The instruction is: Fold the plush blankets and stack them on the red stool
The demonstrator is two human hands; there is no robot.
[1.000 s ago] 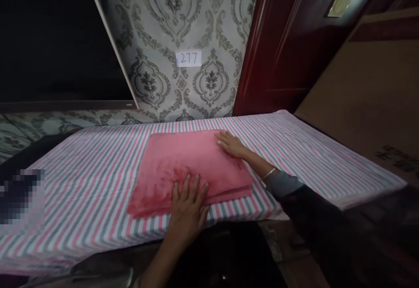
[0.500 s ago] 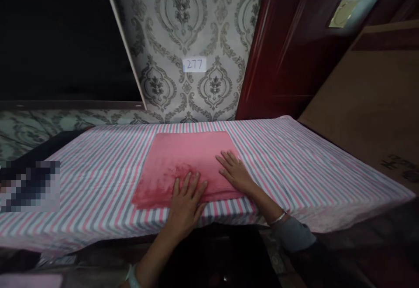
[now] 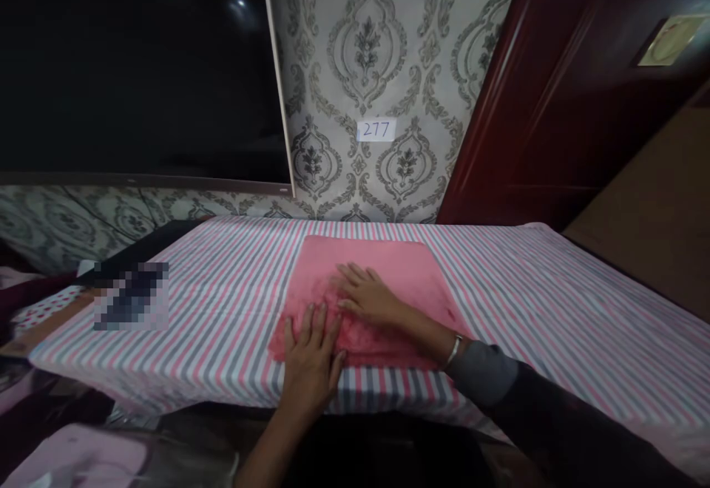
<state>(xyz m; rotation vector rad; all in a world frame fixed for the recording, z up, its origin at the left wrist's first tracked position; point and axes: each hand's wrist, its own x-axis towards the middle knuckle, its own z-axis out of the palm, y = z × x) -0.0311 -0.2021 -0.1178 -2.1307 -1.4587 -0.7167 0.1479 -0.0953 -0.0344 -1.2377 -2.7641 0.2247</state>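
Plainly, from the head camera, our one view, we see a folded rectangle of pink plush fabric [image 3: 413, 281] lying flat on a table cover of white cloth with pink and grey stripes [image 3: 222, 296], near its front edge. Our bare left hand [image 3: 310, 362] is spread over the near left part of the bundle, fingers apart and pointing away from us, grasping nothing. Our bare right hand [image 3: 371, 299], with a pale metal bracelet [image 3: 455, 347] at the wrist, reaches across the middle, palm down and fingers extended, also without a grip. Its fingertips are slightly blurred, so we can't fairly say whether it presses or only skims the pile. Behind the table, a white paper label reading 277 [image 3: 376, 129] is fixed to the patterned grey wallpaper [image 3: 366, 37]. As we judge it, a hard sideways push by the right hand could skew the upper layers and spoil the squared edges, since only the left palm steadies them. Dragging toward us might pull the soft bundle over the table's front edge, or ruck the striped cover beneath it.
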